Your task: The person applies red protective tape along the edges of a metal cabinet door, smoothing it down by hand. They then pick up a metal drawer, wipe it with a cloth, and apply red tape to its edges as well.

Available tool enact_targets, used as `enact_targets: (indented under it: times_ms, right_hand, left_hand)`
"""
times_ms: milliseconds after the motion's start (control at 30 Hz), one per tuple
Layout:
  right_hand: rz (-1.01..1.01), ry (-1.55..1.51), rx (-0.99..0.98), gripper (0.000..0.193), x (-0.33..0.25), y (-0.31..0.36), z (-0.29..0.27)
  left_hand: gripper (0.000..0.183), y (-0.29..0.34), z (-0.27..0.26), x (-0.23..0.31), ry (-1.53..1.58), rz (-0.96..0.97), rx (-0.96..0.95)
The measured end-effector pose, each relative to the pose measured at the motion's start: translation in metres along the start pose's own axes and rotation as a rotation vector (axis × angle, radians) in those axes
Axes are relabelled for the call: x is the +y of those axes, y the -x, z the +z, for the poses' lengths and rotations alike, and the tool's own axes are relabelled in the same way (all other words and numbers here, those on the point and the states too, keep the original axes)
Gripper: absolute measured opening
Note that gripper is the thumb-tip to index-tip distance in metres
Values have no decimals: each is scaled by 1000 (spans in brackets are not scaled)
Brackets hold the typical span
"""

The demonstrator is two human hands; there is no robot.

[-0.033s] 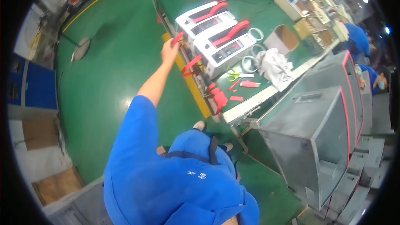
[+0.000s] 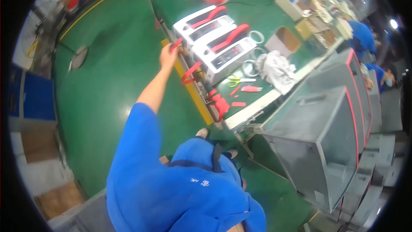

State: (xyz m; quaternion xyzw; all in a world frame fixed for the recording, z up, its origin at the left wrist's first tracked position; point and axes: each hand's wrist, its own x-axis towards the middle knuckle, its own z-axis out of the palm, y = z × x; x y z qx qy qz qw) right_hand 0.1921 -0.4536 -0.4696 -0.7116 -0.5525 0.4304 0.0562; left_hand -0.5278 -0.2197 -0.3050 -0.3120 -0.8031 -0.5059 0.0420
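My left hand point(image 2: 168, 56) reaches out to the table's left edge, its fingers closed on a strip of red tape point(image 2: 176, 44). That strip is at the front of the farther white tape dispenser point(image 2: 198, 24), which carries a red roll. Beside it stands a nearer dispenser point(image 2: 227, 51) of the same kind, with another red strip point(image 2: 191, 74) hanging from its front. Green-handled scissors point(image 2: 234, 80), a red-handled cutter point(image 2: 251, 89) and red tape scraps point(image 2: 221, 104) lie close by. My right hand does not show.
Right of the dispensers are white tape rings point(image 2: 256, 37), a crumpled grey cloth point(image 2: 277, 71) and an open box point(image 2: 283, 41). Grey metal cabinets point(image 2: 296, 122) with red edging crowd the right side. Behind them, a person in blue point(image 2: 364, 36) bends over. A round-based stand point(image 2: 79, 58) is at left.
The table and its things sit slightly farther left in the picture. My left hand stays closed on the red tape strip by the farther dispenser.
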Motion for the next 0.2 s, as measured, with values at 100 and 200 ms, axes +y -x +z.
enact_targets:
  times_ms: [100, 200]
  right_hand:
    - [115, -48, 133, 37, -60, 30, -9]
    - [224, -105, 215, 37, -96, 47, -12]
  left_hand:
    - [43, -20, 15, -2, 260, -98, -249]
    - [37, -46, 67, 14, 86, -65, -354]
